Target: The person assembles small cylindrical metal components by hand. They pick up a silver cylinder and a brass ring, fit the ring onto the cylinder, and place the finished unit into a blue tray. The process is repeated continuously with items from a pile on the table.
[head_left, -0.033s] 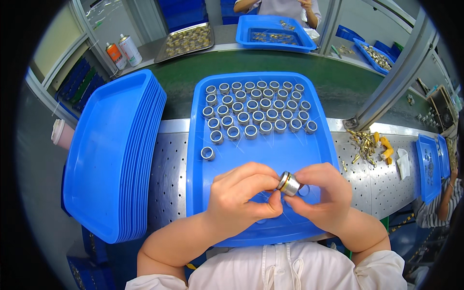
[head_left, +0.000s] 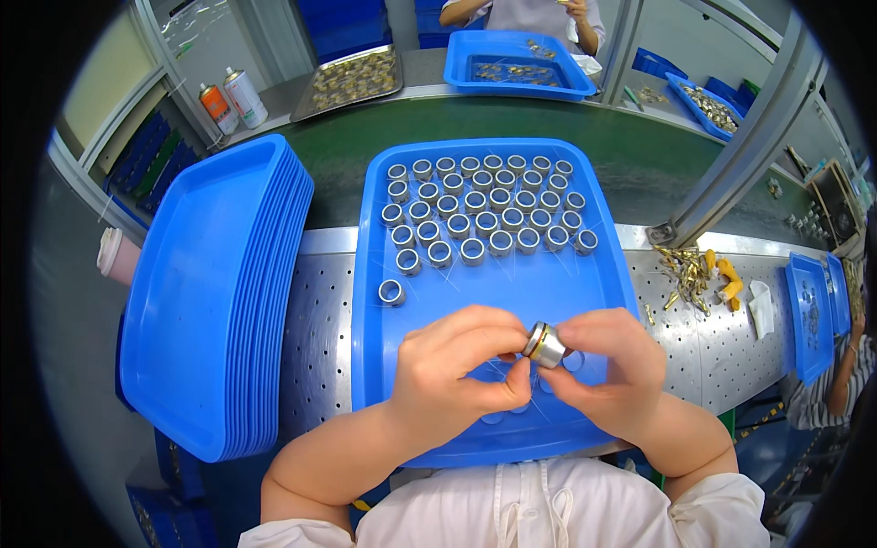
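Above the near half of a blue tray [head_left: 493, 292], a short silver metal cylinder [head_left: 545, 347] is tilted between my two hands. A groove with a thin yellowish and reddish line runs round it near its left end. My left hand [head_left: 461, 361] pinches that end between thumb and fingers. The other end is gripped by the thumb and fingertips of my right hand [head_left: 612, 365]. Farther up the tray, several open metal rings [head_left: 475, 201] stand in rows, with one ring [head_left: 391, 292] apart at the front left. Small clear discs [head_left: 573, 361] lie below my hands.
Stacked blue trays [head_left: 196, 292] stand at the left. Brass-coloured pieces [head_left: 687, 274] and yellow finger-like covers [head_left: 730, 279] lie on the perforated metal table [head_left: 713, 356] at the right. Beyond runs a green belt [head_left: 347, 128]; across it a person [head_left: 539, 18] handles something beside another blue tray [head_left: 519, 87].
The cylinder has turned slightly in my fingers, so its coloured line shows a little differently. Both hands stay in nearly the same place.
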Tool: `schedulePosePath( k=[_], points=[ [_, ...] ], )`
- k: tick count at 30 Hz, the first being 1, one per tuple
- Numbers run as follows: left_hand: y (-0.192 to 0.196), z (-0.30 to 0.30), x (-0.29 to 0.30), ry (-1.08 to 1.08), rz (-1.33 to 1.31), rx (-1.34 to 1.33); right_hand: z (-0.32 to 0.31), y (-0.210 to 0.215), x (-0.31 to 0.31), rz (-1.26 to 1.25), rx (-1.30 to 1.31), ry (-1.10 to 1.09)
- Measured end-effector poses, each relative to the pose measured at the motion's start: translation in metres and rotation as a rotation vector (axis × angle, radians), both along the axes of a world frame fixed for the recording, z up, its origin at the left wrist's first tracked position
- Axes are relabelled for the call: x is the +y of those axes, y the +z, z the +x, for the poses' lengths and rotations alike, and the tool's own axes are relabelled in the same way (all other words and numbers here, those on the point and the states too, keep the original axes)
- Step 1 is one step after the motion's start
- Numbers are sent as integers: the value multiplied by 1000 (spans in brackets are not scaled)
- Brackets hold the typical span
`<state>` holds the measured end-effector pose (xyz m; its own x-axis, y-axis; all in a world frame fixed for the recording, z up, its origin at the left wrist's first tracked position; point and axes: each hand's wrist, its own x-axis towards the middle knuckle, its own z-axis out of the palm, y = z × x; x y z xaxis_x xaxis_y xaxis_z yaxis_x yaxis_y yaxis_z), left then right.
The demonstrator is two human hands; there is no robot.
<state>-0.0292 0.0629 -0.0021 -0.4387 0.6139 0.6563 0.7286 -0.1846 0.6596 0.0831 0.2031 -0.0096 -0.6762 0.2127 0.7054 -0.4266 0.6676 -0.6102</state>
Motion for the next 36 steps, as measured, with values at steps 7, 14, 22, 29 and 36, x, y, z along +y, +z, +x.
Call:
schedulePosePath(
  k=[7, 14, 22, 29, 36],
  points=[
    [-1, -2, 1, -12, -17, -28, 1, -2, 4, 253, 99, -37],
    [0, -3, -3, 30, -23, 68, -1, 4, 1, 179, 60, 7],
    [-1, -2, 2, -40, -5, -129, 0, 3, 5, 24, -37, 28],
    [-4, -4, 1, -84, -44, -208, -2, 4, 5, 198, 44, -1],
    [-1, -3, -2, -4, -32, -30, -1, 4, 1, 58, -5, 18]
  ],
)
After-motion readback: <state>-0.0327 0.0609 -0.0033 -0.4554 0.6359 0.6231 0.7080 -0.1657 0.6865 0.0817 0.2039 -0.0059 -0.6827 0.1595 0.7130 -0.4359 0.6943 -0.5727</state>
